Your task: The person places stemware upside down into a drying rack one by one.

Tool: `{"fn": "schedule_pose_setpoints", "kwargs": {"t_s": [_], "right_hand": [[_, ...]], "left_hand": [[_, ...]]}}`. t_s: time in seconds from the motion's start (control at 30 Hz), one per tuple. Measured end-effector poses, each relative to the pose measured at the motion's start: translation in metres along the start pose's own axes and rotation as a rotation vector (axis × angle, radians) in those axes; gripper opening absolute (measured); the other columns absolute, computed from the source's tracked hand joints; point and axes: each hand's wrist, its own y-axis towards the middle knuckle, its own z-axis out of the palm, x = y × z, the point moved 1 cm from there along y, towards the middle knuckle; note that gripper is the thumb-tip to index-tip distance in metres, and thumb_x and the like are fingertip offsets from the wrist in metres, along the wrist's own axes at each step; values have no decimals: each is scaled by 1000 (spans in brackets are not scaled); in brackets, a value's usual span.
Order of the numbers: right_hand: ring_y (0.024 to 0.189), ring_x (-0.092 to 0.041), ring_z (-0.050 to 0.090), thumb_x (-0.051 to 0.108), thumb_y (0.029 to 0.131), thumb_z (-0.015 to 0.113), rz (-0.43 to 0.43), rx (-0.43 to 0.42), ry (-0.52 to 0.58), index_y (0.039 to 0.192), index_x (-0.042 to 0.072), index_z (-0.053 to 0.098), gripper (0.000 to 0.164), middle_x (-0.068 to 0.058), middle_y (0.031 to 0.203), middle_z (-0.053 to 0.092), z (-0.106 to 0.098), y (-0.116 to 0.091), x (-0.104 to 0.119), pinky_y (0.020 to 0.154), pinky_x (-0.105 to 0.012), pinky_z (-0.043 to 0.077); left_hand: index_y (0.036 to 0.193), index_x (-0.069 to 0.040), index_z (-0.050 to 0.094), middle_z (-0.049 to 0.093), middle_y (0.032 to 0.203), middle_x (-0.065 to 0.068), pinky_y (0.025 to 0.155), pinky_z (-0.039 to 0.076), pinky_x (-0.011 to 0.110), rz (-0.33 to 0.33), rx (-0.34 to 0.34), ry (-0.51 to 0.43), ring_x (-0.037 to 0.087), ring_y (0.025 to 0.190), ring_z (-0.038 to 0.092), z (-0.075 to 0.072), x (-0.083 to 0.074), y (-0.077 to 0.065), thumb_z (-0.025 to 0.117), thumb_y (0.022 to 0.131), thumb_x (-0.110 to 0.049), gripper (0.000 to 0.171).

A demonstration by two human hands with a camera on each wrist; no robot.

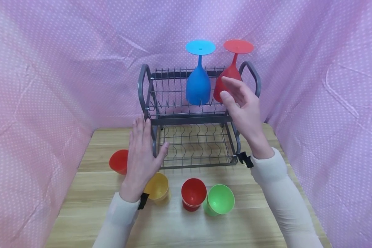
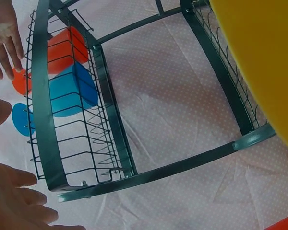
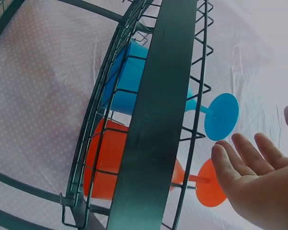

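A blue wine goblet and a red wine goblet stand upside down on the top tier of a dark two-tier dish rack. Just in front of the red goblet, my right hand is raised with fingers spread from the thumb and nothing in its grasp. In the right wrist view, its fingertips overlap the red goblet's foot. My left hand is held flat and empty at the rack's left front, fingers straight, above a yellow cup-shaped bowl and partly covering another red one.
In front of the rack, a red goblet and a green goblet stand mouth up, side by side, on the wooden table. The rack's lower tier shows bare wires. Pink dotted cloth hangs around the table.
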Motion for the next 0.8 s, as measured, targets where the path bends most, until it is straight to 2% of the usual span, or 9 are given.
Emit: {"fn": "schedule_pose_setpoints", "kwargs": {"t_s": [0.13, 0.27, 0.5, 0.63, 0.8], "right_hand": [[135, -18, 57, 16, 101, 66, 7, -14, 6, 139, 5, 63, 39, -4, 140, 64, -6, -11, 0, 115, -36, 43], [138, -18, 54, 16, 102, 65, 24, -10, 17, 141, 6, 61, 40, -5, 143, 62, -10, -26, -1, 116, -36, 42], [136, -22, 55, 9, 102, 63, 7, -16, 46, 141, 3, 61, 39, -10, 143, 62, -14, -53, -6, 116, -34, 41], [135, -24, 56, 4, 102, 60, 3, -21, 62, 140, 1, 61, 39, -11, 143, 62, -16, -66, -12, 114, -32, 42], [134, -23, 57, -2, 101, 59, 0, -16, 58, 140, -1, 61, 40, -12, 142, 63, -18, -79, -19, 114, -31, 43]], "left_hand": [[161, 0, 29, 14, 173, 13, 126, 15, 58, 23, -40, -24, 36, 159, 9, -1, -2, -4, 62, 95, -42, 85], [158, 1, 35, 22, 171, 15, 123, 21, 60, 35, -81, -49, 39, 157, 14, -3, -4, -7, 66, 93, -38, 82], [153, 1, 45, 36, 164, 17, 120, 28, 62, 40, -139, -82, 41, 154, 27, -5, -6, -16, 64, 94, -38, 73], [151, 1, 48, 41, 161, 20, 120, 28, 61, 42, -136, -87, 43, 151, 31, -5, -6, -23, 63, 95, -36, 69], [150, -1, 49, 42, 160, 19, 119, 29, 64, 14, -79, -74, 42, 150, 33, -1, -8, -34, 67, 92, -34, 69]]}}
